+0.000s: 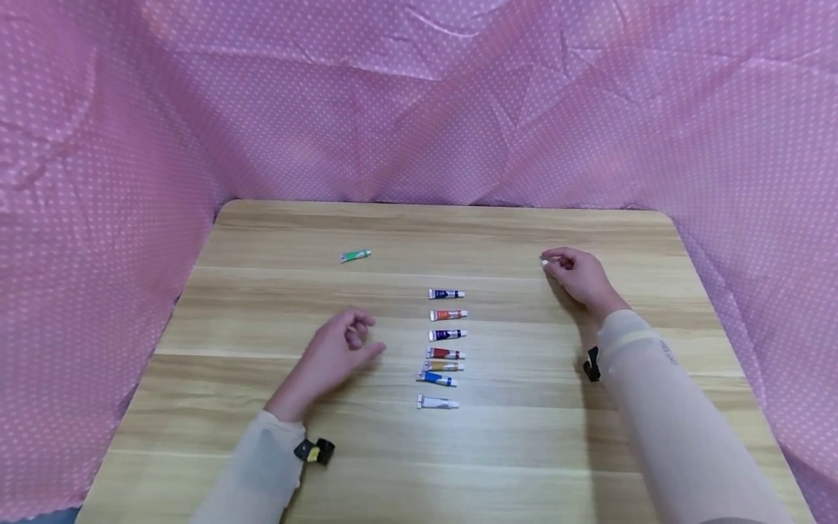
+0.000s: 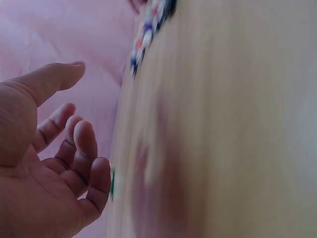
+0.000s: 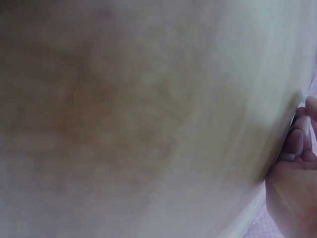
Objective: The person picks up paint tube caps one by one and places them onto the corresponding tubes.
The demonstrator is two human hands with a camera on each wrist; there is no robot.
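Right hand (image 1: 579, 276) at the right of the frame is pinching a small white-tipped tube (image 1: 544, 260) between curled fingertips, just above the wooden table (image 1: 524, 451) — looks like mid-carry toward the column of paint tubes (image 1: 445, 346) in the centre. Left hand (image 1: 337, 349) sits beside that column, fingers loosely curled, empty. A green tube (image 1: 356, 255) lies alone upper left — probably next, so a reach across.
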